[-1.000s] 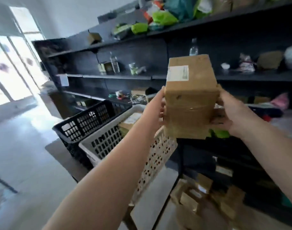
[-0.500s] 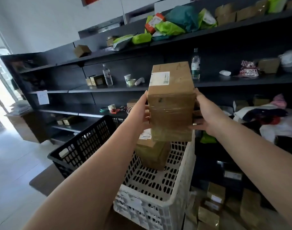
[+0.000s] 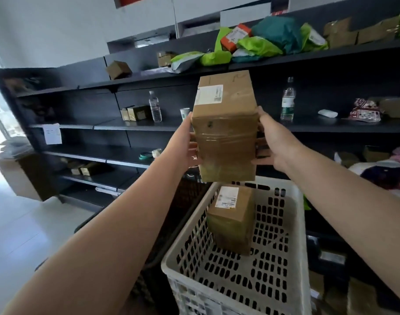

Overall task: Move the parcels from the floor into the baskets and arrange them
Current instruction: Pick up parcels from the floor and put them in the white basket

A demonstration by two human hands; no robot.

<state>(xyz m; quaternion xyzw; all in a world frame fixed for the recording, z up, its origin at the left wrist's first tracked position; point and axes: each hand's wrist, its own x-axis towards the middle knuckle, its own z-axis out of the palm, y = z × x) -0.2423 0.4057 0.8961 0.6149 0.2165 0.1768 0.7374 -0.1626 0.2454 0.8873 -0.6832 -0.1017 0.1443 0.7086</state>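
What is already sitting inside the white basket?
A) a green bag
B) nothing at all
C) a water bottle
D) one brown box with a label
D: a single brown box with a white label on top stands in the white basket, below the taped parcel held up between the left hand and the right hand.
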